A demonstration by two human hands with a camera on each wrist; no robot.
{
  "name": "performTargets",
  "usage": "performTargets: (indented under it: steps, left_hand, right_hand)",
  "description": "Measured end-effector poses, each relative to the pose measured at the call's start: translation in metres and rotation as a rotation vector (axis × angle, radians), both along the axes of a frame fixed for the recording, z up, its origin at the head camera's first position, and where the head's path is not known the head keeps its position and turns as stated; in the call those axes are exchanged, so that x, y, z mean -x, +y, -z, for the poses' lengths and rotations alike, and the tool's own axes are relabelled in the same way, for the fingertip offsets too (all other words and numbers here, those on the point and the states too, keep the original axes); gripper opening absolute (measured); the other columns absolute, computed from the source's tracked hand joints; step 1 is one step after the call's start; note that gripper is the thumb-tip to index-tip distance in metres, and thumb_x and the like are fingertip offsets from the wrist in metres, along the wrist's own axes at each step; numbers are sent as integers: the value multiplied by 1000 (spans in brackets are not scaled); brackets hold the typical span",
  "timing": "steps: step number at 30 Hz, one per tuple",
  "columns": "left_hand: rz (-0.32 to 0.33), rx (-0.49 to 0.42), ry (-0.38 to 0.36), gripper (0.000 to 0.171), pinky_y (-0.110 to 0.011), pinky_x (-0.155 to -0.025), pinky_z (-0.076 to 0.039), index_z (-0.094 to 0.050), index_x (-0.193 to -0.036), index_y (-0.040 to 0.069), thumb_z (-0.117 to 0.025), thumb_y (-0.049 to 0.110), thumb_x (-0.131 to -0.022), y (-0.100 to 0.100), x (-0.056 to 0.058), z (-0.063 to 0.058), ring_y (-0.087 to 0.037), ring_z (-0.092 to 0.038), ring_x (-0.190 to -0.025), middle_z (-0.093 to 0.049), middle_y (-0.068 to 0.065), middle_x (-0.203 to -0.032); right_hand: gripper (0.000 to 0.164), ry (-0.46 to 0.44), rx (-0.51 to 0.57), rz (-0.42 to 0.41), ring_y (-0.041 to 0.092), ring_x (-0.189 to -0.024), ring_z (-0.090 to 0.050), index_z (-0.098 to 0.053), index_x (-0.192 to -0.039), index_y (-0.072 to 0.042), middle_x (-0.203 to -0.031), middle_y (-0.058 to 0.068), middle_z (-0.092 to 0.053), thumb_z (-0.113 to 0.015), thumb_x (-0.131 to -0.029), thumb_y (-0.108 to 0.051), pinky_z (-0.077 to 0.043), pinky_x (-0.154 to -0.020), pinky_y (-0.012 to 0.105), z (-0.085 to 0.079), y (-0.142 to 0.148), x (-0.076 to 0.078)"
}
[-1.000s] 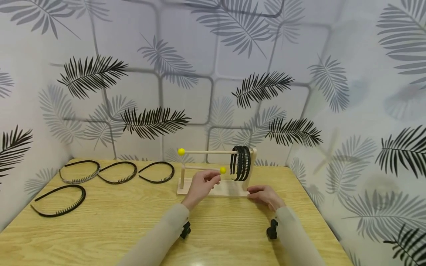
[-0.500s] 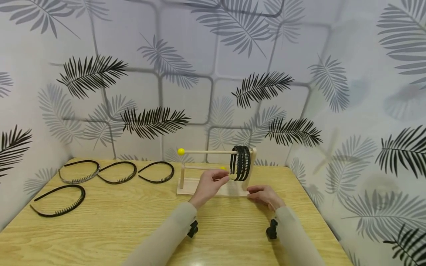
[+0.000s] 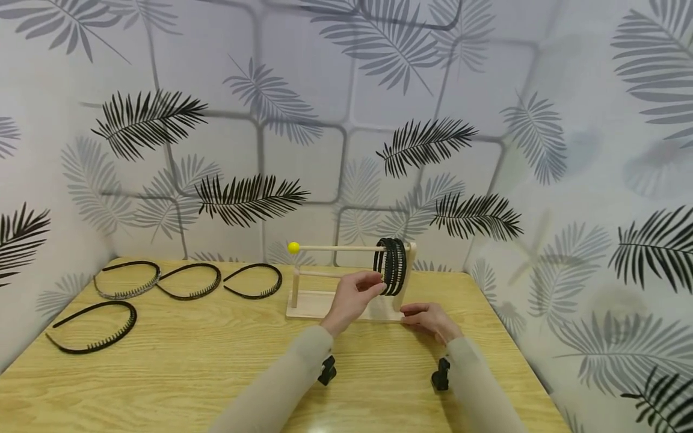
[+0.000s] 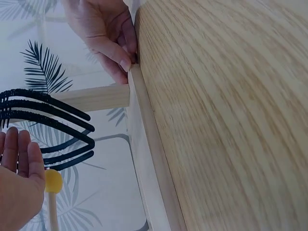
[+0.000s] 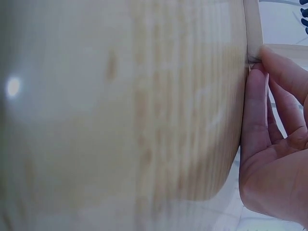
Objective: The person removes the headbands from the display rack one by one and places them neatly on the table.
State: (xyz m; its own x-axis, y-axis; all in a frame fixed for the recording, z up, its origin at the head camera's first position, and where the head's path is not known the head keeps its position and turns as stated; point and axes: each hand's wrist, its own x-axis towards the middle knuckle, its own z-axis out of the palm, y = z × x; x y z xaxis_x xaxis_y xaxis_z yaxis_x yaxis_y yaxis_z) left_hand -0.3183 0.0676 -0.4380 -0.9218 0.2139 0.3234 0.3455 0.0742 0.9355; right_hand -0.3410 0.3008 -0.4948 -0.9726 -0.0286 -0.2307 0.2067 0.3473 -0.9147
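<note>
Several black headbands (image 3: pixel 394 267) hang bunched on the upper rod of a wooden rack (image 3: pixel 310 304), against its right post. My left hand (image 3: pixel 354 297) is at their left side. Its fingers (image 4: pixel 23 149) look fairly straight in the left wrist view and come up to the headbands; whether they touch cannot be told. Just beside that hand, a yellow ball (image 4: pixel 53 181) caps the end of the shorter rod. At the right end of the rack's base, my right hand (image 3: pixel 431 320) pinches the corner between thumb (image 5: pixel 284 72) and fingers.
More black headbands (image 3: pixel 253 281) lie apart on the left side of the wooden table (image 3: pixel 216 373). Another yellow ball (image 3: pixel 293 247) tips the left end of the upper rod. A leaf-patterned wall covering (image 3: pixel 303 156) stands close behind the table.
My left hand has moved right along the rack, past the shorter rod's yellow ball, to the hanging headbands. My right hand has stayed at the base's corner.
</note>
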Motion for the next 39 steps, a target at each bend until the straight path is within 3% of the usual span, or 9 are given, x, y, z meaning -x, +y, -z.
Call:
performTargets:
  steps: [15, 22, 31, 36, 39]
  left_hand:
    - [-13, -100, -33, 30, -37, -92, -53, -67, -122, 3, -66, 14, -94, 16, -2, -3, -26, -65, -105, -69, -16, -115]
    - [-30, -94, -8, 28, -40, -93, -53, -67, -121, 3, -66, 9, -94, 18, 1, -2, -28, -66, -103, -70, -16, -113]
    - [-56, -81, -6, 22, -31, -85, -54, -67, -116, 4, -65, 8, -94, 10, 3, 1, -24, -68, -95, -70, -12, -105]
    - [-23, -85, -5, 25, -38, -92, -53, -61, -123, 6, -57, 4, -98, 1, 3, 1, -32, -66, -99, -66, -16, -109]
    - [6, -68, -7, 24, -42, -96, -51, -56, -125, 8, -52, 6, -101, -5, 0, 0, -29, -65, -99, -62, -20, -113]
  right_hand:
    - [37, 6, -17, -1, 5, -87, -65, -66, -121, 4, -112, 10, -71, -72, -86, -4, -56, -80, 23, -1, -2, -1]
    - [36, -7, -3, 9, 5, -85, -65, -66, -121, 5, -109, 8, -72, -72, -86, -3, -56, -79, 23, -1, -2, 0]
    - [34, -16, -23, 16, 4, -83, -65, -68, -119, 2, -112, 9, -72, -73, -86, -5, -56, -77, 22, -1, -1, 0]
    - [33, -18, -6, 25, 4, -81, -66, -69, -118, 2, -109, 8, -73, -73, -86, -3, -56, -75, 22, -1, -1, 0]
    - [33, -11, -5, 23, 4, -81, -66, -68, -118, 3, -108, 9, -73, -72, -86, -2, -57, -75, 23, 0, -1, 0]
